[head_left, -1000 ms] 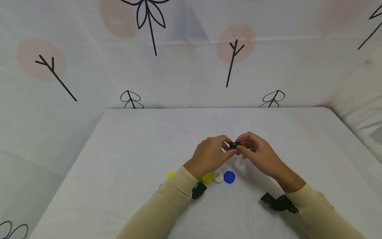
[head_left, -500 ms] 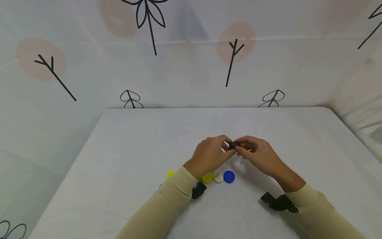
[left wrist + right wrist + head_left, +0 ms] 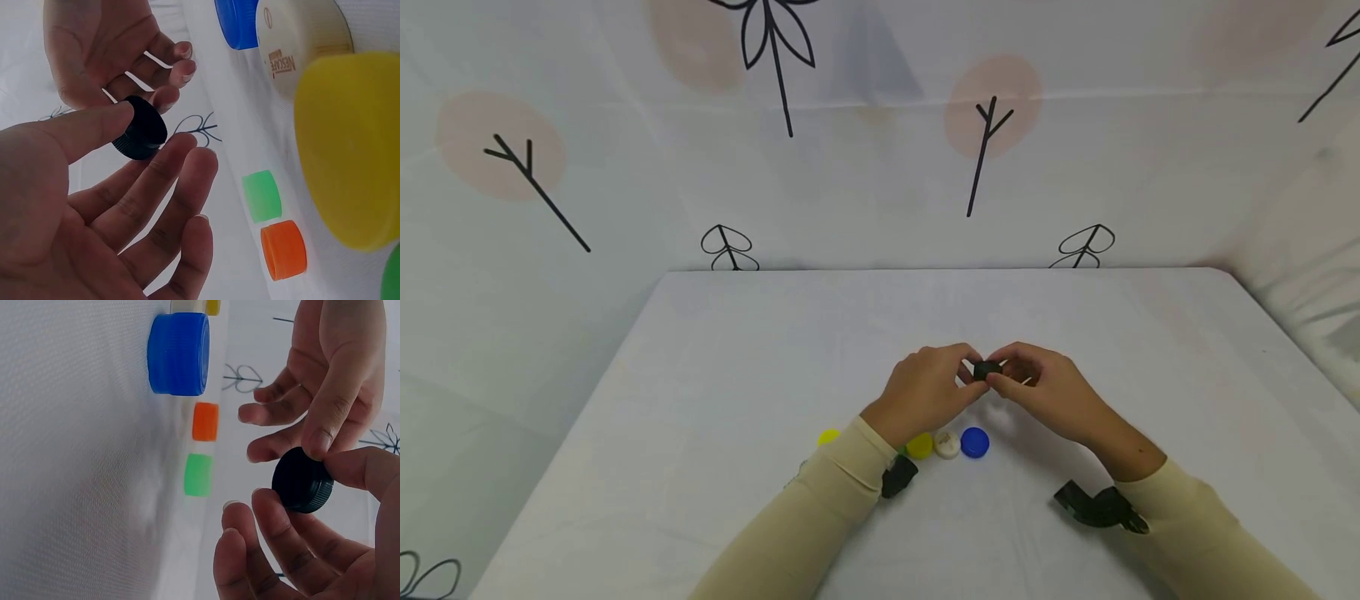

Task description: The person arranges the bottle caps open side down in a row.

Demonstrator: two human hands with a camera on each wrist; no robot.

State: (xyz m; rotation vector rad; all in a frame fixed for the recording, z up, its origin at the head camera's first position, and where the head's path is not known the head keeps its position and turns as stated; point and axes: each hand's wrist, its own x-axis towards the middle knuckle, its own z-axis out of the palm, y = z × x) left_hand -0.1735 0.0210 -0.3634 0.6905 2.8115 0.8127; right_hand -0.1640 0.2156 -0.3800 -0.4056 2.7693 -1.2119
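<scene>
Above the white table, a black ridged bottle cap [image 3: 987, 370] is held between both hands. My left hand [image 3: 925, 390] pinches one side with thumb and fingers, and my right hand [image 3: 1051, 390] pinches the other. The left wrist view shows the hollow inside of the black cap [image 3: 145, 126] under the left thumb. In the right wrist view, the ridged side of the black cap [image 3: 304, 481] rests between the right thumb and fingers, with the left thumb at its upper edge.
On the table lie a blue cap [image 3: 975, 442], a cream Nescafe cap [image 3: 947, 444] and a yellow cap [image 3: 920, 446], side by side. Another yellow cap [image 3: 829, 437] is partly behind the left sleeve. Orange [image 3: 284, 250] and light green [image 3: 262, 195] caps appear in the wrist views.
The black cap has tilted and moved slightly down and left between the hands. The right fingers have shifted a little left over it. The caps on the table have stayed put.
</scene>
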